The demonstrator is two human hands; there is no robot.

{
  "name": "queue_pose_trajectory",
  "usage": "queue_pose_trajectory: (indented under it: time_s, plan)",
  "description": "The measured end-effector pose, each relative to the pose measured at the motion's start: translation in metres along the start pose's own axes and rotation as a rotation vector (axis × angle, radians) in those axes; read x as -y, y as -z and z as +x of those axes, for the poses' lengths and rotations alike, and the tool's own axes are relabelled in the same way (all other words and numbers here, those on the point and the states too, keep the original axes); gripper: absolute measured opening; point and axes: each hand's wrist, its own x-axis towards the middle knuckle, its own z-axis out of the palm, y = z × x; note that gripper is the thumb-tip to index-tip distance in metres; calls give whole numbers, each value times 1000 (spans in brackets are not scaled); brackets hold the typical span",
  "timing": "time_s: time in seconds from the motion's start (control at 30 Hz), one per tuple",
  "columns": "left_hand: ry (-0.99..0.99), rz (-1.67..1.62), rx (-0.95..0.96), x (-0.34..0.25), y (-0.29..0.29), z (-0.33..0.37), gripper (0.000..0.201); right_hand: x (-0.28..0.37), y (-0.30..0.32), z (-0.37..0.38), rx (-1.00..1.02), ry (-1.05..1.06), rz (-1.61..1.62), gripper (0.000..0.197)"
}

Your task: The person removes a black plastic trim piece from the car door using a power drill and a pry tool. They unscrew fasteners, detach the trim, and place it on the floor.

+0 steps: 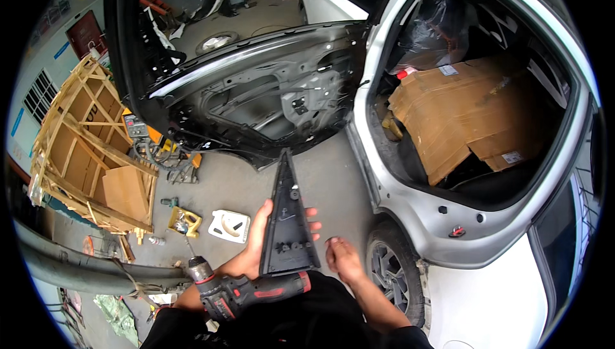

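Observation:
In my left hand is a triangular black plastic trim piece, its narrow end pointing away from me. The thumb lies along one edge and the fingertips show past the other; molded ribs and clip mounts face up. Just to the right, my right hand is closed with curled fingers, apart from the trim; what they hold, if anything, I cannot make out. A black and red cordless drill with a long bit lies across my left forearm, close to my body. How it is supported is hidden.
Ahead stands an open car door with its inner panel off. On the right, the white car's opening shows cardboard inside, above a rear wheel. A wooden crate, white jug and yellow container stand left.

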Motion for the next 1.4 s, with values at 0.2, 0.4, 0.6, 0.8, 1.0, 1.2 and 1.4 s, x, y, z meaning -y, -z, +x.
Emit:
queue_pose_trajectory:
  time_s: [0.2, 0.4, 0.6, 0.8, 1.0, 1.2, 1.4]
  plan:
    - [-20, 11, -116, 4, 9, 2, 70, -16, 4, -6, 83, -151, 20, 16]
    - [17, 44, -85, 6, 14, 5, 72, 4, -4, -24, 163, 198, -420, 24]
    - [45, 193, -188, 6, 4, 2, 75, 52, -17, -45, 111, 662, -859, 22]
    - [72, 181, -182, 4, 2, -2, 69, 85, -36, -57, 238, 941, -1258, 16]
    - [60, 339, -126, -1, 0, -2, 65, 91, -45, -55, 318, 901, -1407, 14]
    - [63, 384, -83, -1, 2, -3, 61, 99, -56, -46, 272, 940, -1438, 19]
    - [84, 457, -59, 1, 4, -1, 61, 103, -55, -44, 290, 916, -1506, 19]
